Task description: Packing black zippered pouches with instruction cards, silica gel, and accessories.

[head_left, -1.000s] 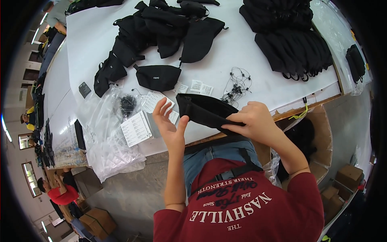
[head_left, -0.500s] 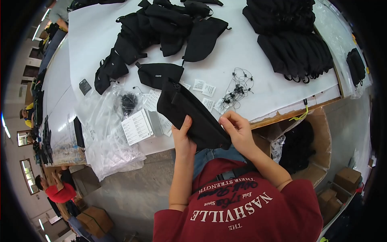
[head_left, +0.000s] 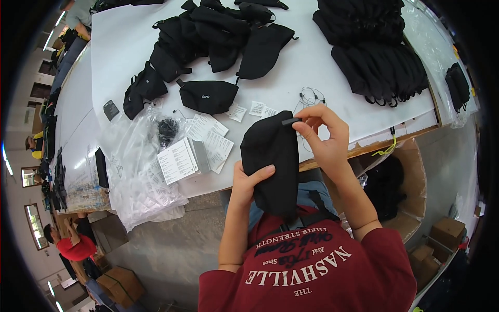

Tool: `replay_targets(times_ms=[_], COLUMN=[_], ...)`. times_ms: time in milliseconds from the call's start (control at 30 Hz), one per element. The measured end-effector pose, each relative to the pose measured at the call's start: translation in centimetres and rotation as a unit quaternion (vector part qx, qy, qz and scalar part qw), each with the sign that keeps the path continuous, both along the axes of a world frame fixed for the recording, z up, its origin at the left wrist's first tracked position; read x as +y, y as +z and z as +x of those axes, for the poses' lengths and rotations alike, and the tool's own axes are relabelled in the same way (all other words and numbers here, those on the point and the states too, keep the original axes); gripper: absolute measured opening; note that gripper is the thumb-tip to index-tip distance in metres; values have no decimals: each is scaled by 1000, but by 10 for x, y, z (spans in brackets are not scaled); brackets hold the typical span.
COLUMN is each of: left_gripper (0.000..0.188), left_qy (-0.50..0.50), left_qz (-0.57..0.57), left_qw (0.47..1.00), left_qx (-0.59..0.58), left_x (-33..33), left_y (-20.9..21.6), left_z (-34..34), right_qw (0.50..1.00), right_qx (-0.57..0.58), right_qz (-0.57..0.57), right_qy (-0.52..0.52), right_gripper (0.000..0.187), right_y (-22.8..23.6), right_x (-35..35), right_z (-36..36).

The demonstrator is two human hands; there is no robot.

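Black pouch (head_left: 270, 151), one: its lower left side is clamped in the left hand (head_left: 243, 186). Its upper-end tab (head_left: 290, 121) is pinched between thumb and fingers of the right hand (head_left: 331, 138).

Got 2 hands (head_left: 332, 139), 1 held pouch (head_left: 273, 156), 1 card stk (head_left: 176, 161), 3 co-wkrs (head_left: 77, 248).

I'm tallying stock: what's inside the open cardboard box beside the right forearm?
A black heap shows inside the cardboard box; whatever lies beneath the heap is covered.
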State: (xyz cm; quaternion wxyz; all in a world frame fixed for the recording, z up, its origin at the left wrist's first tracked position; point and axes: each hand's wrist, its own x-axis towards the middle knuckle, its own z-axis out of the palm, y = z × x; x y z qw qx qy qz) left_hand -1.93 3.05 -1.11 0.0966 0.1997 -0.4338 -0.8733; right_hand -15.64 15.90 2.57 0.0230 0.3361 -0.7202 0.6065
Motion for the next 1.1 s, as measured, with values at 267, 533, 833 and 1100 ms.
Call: replay_targets(times_ms=[267, 533, 833, 1100], left_gripper=[28, 30, 27, 22], left_qy=[-31, -62, 61, 65], left_qz=[55, 35, 237, 276], left_qw=[997, 995, 968, 959], left_qx=[-38, -64, -56, 6], left_x=[-5, -6, -12, -30], left_y=[-13, -14, -7, -16], left_z=[1, 3, -12, -16], right_qw=[994, 995, 977, 946], right_qx=[-95, 27, -130, -228], right_qz=[27, 93, 1, 2], right_qy=[41, 31, 170, 231], right_gripper=[11, 18, 14, 11], right_y=[-8, 3, 0, -1], right_x=[5, 11, 2, 5], right_z=[-8, -9, 51, 64])
